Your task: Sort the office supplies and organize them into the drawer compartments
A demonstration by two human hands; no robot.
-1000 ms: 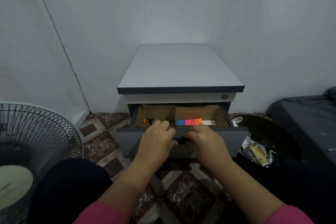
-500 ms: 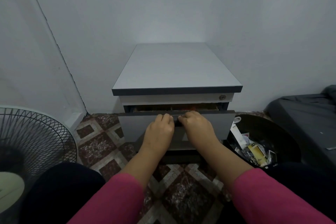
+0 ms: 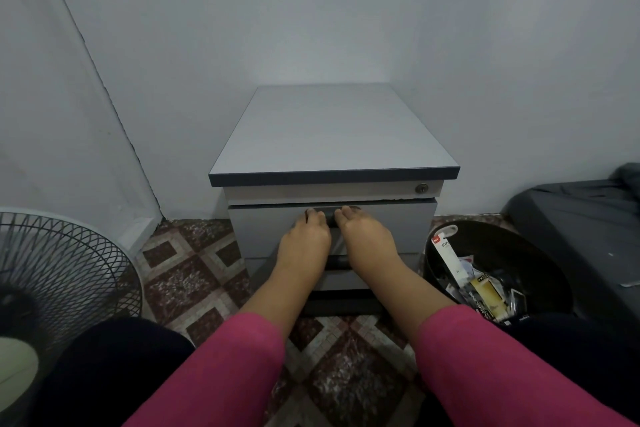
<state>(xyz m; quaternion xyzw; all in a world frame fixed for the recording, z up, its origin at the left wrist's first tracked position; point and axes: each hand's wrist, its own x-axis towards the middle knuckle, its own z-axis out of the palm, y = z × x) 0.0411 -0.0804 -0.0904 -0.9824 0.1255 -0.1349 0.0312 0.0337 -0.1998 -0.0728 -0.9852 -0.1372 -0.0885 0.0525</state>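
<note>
Top drawer [image 3: 381, 229] of the pedestal cabinet [image 3: 332, 135], mid-frame, looks fully shut. Both hands sit on its dark handle [image 3: 331, 215], left hand [image 3: 304, 239] & right hand [image 3: 367, 239] w/ fingers curled over it, prob to push evenly. Supplies hidden inside. Fan [image 3: 59, 274] lower left, trash bin [image 3: 540, 253] right, nothing blocking.

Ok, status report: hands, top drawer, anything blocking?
Left hand and right hand both on the top drawer front, fingers at its dark handle. Drawer looks shut. Nothing in the way.
</note>
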